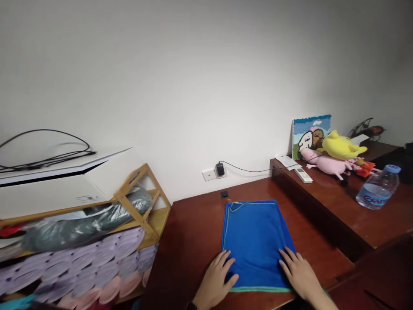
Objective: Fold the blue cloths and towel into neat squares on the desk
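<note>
Left hand [217, 277] and right hand [297, 272] lie open, fingers loosely spread, no grip visible, on the near side edges of one folded blue cloth [258, 241] flat on the bench [190, 241]. Their palms are hidden; one dark wristband [192, 306] is cut off below. Leftward, lilac pieces [106, 249] blur beyond counting; rightward are one bottle [377, 193] and one remote [303, 175].

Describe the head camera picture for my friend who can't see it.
A left hand and a right hand rest on a green-edged blue cloth, laid flat on a brown table. Soft toys and a water bottle are off to the right; a wooden rack is on the left.
</note>
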A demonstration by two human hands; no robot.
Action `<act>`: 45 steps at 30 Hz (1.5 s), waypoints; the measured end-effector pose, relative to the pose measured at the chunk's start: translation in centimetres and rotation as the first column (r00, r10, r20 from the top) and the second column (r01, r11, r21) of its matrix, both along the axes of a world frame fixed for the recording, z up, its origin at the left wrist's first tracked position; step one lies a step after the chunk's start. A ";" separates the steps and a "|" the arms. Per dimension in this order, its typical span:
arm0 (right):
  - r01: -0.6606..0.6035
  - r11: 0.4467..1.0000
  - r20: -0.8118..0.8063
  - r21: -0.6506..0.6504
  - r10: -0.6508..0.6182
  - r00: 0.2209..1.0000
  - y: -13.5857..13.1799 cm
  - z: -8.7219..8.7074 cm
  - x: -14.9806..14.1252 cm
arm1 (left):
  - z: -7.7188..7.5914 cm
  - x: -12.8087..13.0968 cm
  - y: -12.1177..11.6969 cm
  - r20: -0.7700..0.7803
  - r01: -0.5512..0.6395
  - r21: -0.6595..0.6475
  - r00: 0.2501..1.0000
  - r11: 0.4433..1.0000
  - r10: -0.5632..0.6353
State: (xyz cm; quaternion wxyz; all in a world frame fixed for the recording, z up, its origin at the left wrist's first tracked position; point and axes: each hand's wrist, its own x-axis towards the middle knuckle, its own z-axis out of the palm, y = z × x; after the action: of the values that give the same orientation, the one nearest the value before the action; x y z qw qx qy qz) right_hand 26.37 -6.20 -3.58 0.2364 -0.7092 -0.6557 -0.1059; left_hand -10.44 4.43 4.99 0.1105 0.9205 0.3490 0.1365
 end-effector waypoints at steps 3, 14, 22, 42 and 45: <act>-0.030 0.997 -0.098 -0.076 0.022 0.995 -0.9 1.1 0.5 | 0.7 -0.6 -1.9 0.037 -0.033 -0.008 0.999 0.999 0.034; 0.160 0.921 -0.538 -0.354 -0.341 0.771 17.3 7.8 7.5 | 2.7 8.5 15.0 0.052 -0.283 -0.105 0.956 0.953 0.290; 0.137 0.958 -0.667 -0.253 -0.275 0.692 21.6 6.8 8.8 | 0.7 9.9 21.6 0.043 -0.331 -0.180 0.938 0.926 0.343; 0.020 1.000 -0.705 0.022 0.001 0.709 22.5 5.1 9.6 | 1.7 10.3 24.7 0.060 -0.414 -0.145 0.903 0.899 0.426; 0.020 1.000 -0.676 0.022 0.000 0.737 23.3 5.4 9.2 | 2.2 10.5 24.8 0.068 -0.487 -0.108 0.866 0.867 0.495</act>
State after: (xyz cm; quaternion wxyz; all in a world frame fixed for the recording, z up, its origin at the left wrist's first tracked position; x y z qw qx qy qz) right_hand 35.55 17.11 1.81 0.4675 -0.6995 -0.5198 0.1482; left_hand 0.03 29.25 7.17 0.1282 0.7883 0.5717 0.1877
